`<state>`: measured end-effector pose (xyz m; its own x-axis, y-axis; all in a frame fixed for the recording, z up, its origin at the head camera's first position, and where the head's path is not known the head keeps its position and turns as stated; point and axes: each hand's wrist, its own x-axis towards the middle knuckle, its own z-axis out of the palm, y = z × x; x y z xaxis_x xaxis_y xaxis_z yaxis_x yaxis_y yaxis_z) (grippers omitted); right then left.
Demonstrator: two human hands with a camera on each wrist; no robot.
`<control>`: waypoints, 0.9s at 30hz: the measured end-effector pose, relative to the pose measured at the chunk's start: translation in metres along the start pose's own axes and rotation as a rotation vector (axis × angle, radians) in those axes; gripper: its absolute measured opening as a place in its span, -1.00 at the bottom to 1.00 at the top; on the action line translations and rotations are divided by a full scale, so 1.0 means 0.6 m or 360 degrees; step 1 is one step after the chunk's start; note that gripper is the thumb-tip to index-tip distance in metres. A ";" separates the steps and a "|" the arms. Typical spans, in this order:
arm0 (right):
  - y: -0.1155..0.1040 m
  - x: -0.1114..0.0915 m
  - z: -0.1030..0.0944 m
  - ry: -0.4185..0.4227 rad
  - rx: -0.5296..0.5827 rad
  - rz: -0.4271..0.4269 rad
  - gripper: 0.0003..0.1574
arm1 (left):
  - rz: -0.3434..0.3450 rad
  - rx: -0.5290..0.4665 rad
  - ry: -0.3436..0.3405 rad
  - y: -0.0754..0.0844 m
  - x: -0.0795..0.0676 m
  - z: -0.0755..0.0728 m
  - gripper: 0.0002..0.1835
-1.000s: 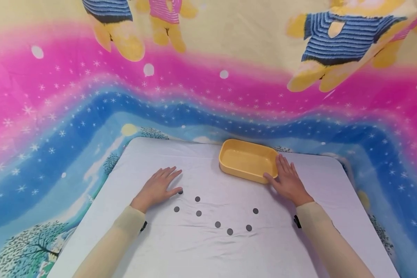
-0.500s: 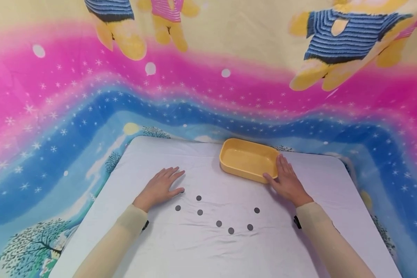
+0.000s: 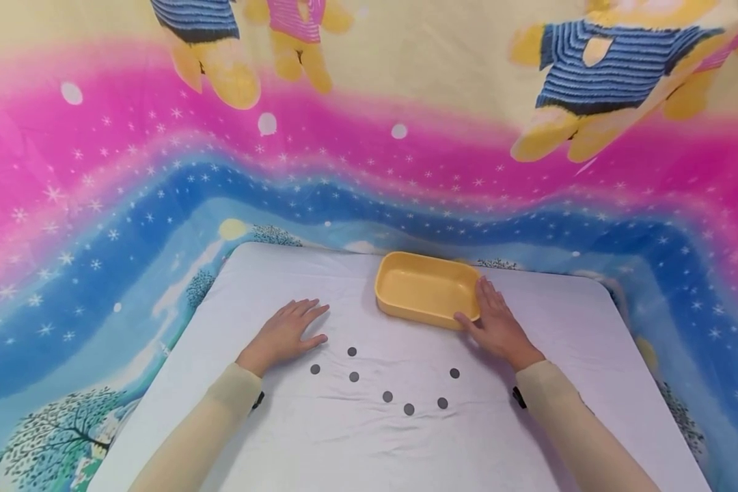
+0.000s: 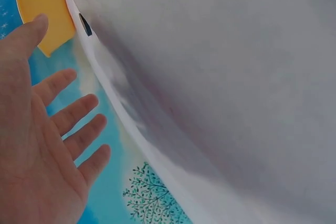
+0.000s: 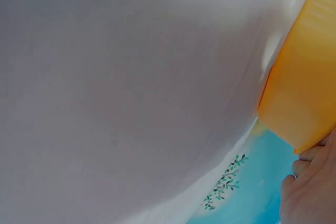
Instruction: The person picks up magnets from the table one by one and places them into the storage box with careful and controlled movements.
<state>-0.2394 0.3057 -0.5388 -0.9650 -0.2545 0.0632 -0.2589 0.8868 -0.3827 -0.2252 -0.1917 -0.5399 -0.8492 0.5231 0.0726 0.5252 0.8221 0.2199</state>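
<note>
Yellow tray (image 3: 427,290) touched by the right hand (image 3: 501,328) near the far edge of the desk (image 3: 313,451).
The tray's inner floor is exposed to view; its right end is met by extended fingers (image 3: 488,294). The left hand (image 3: 283,335) is spread, released, near seven dark discs (image 3: 387,396).

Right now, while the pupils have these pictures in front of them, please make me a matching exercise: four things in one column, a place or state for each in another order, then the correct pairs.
Column one:
1. Yellow, rectangular, open-topped tub
2. Small, dark-grey, round discs
3. Person's bare left grip
4. Person's bare right grip

Column two:
A. Touching the tub's right end
B. Scattered on the white fabric table cover
C. Open side up, near the cover's far edge
D. Fingers spread, apart from the tub

Pairs: 1-C, 2-B, 3-D, 4-A
</note>
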 end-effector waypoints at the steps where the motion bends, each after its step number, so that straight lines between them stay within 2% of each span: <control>1: -0.002 0.000 0.002 -0.0001 0.0005 -0.0006 0.32 | 0.0000 0.0003 0.0001 0.000 -0.001 0.000 -0.23; 10: -0.021 -0.001 0.014 0.0008 -0.0003 -0.0074 0.31 | -0.0043 0.0015 -0.0062 0.003 0.000 0.005 -0.25; 18: -0.040 -0.004 0.021 0.0018 -0.0002 -0.0131 0.32 | -0.0069 -0.0039 -0.0128 0.006 0.000 0.004 -0.28; 27: -0.058 -0.011 0.028 0.0020 -0.0008 -0.0177 0.32 | -0.0018 -0.0003 -0.0144 0.008 0.005 0.005 -0.51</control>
<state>-0.2235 0.2701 -0.5412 -0.9307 -0.3467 0.1169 -0.3649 0.8553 -0.3679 -0.2248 -0.1855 -0.5416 -0.8466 0.5319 -0.0180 0.5152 0.8277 0.2223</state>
